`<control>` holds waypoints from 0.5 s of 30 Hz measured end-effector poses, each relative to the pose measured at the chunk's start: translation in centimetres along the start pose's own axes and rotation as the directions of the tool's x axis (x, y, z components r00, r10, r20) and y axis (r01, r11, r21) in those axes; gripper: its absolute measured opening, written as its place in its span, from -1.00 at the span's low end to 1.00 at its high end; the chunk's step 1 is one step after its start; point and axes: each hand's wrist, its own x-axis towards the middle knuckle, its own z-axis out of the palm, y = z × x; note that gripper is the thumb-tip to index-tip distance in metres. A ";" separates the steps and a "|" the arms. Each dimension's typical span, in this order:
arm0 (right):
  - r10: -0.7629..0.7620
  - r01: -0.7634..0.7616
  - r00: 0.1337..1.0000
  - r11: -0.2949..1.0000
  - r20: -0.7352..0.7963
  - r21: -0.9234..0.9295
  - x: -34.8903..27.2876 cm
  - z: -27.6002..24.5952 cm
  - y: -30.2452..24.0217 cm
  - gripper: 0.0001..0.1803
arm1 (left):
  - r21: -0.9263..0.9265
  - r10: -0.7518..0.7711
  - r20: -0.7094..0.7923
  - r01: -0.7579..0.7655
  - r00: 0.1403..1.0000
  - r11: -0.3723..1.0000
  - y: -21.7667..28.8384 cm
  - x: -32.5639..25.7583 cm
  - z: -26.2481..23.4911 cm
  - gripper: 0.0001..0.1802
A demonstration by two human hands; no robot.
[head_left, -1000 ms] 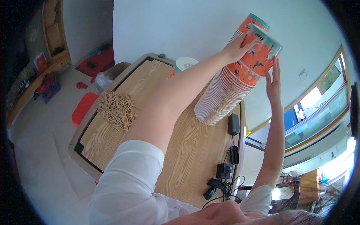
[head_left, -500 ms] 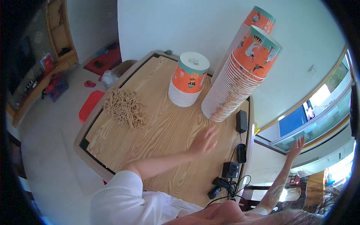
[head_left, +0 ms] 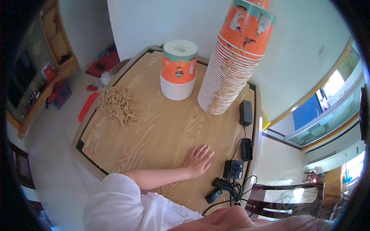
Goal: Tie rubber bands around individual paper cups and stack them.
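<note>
I see the left hand [head_left: 197, 162] palm down at the desk [head_left: 154, 146], toward the near edge and more to the right side. Its fingers are a bit spread and pinch nothing. They point to the far edge and a little right. That is the way to the tall stack of upside-down paper tubs [head_left: 243, 65], which stands by the far right corner. The foot of the stack is ahead of my fingers, well apart from them. Its long side goes up from the desk and looks tipped to the right, but the wide lens bends things, so I can't say if it truly leans. Thin strands of string [head_left: 227, 82] hang along its near side. The short stack of paper tubs [head_left: 179, 71] stands left of it, close to the far edge. The pile of string [head_left: 118, 107] lies by the left edge, well away from the hand. On my right, near the thumb, is a black boxy adapter [head_left: 233, 168] by the right edge. The right hand is out of my view, so I can't tell how its fingers are; the left is the nearer one I can see.
</note>
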 end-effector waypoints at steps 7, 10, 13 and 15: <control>0.274 -0.273 0.956 0.962 0.107 -0.032 -10.9 -3.4 7.6 -0.60 | 0.066 0.026 0.011 -0.026 1.000 0.998 -0.2 0.1 -0.4 -0.37; 0.385 -0.383 0.913 0.923 0.135 -0.041 -15.0 -4.4 9.7 -0.59 | 0.086 0.028 0.012 -0.029 1.000 0.996 -0.2 0.2 -0.2 -0.37; 0.483 -0.482 0.861 0.875 0.160 -0.050 -18.5 -5.1 11.1 -0.58 | 0.110 0.037 0.037 -0.040 0.999 0.993 -0.1 0.4 -0.4 -0.38; 0.541 -0.540 0.822 0.840 0.179 -0.055 -20.5 -5.4 11.7 -0.57 | 0.114 0.026 0.066 -0.034 0.997 0.993 0.1 0.5 -0.7 -0.37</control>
